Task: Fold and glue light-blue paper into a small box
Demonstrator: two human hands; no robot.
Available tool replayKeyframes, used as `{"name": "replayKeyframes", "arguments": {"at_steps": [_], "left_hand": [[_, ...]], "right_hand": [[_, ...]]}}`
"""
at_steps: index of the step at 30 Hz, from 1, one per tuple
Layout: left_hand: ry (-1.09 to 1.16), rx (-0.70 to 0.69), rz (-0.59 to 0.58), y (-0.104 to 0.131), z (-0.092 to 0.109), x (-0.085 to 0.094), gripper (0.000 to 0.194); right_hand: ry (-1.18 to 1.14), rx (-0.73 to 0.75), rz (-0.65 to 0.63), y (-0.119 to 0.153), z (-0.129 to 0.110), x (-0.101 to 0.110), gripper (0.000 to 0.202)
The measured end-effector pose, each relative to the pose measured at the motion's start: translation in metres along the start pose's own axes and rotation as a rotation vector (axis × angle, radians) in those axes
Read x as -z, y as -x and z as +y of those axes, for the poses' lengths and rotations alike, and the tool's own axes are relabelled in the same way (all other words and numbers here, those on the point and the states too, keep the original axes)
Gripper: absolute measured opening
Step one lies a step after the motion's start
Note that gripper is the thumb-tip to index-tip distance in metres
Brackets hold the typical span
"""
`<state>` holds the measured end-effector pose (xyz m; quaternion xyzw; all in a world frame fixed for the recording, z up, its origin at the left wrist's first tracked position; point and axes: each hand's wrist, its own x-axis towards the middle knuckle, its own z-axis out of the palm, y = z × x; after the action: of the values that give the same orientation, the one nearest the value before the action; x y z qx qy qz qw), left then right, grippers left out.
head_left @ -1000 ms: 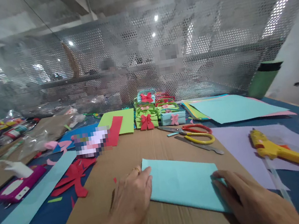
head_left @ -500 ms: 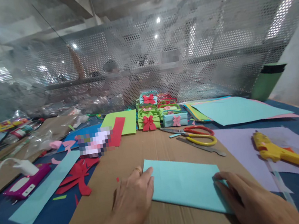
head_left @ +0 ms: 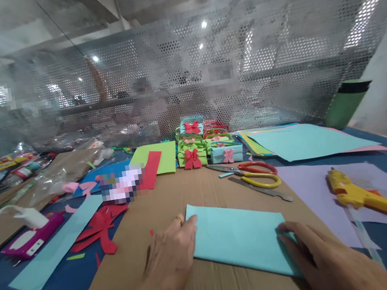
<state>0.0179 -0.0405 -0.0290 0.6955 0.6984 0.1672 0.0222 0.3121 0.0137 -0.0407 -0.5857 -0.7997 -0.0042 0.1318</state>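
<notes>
Paper, light blue and folded, lies flat on brown cardboard.
The left hand's fingers touch its left edge, the right hand's bend against its right; whether either pinches cannot be told. Red-and-yellow-handled scissors lie beyond, a yellow glue gun on lilac sheets to the right.

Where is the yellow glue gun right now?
In the head view, the yellow glue gun lies toward the right edge, on lilac paper, to the right of the scissors and beyond the right hand.
</notes>
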Motion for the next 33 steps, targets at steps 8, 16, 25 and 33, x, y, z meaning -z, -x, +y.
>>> {"name": "replayKeyframes", "arguments": {"at_steps": [8,16,25,33], "left_hand": [[-0.052,0.025,-0.034,-0.003,-0.001,-0.003,0.039],[-0.08,-0.003,-0.002,-0.004,0.0,-0.003,0.039],[-0.085,0.032,-0.069,-0.003,0.005,0.005,0.04],[-0.265,-0.056,0.156,-0.004,-0.001,-0.011,0.03]], "right_hand": [[0.003,-0.007,-0.011,0.0,-0.003,0.001,0.041],[0.013,-0.01,0.0,0.0,-0.004,0.002,0.037],[0.025,-0.069,-0.053,-0.002,-0.023,0.019,0.042],[0.008,-0.045,-0.05,-0.002,-0.01,0.006,0.048]]}}
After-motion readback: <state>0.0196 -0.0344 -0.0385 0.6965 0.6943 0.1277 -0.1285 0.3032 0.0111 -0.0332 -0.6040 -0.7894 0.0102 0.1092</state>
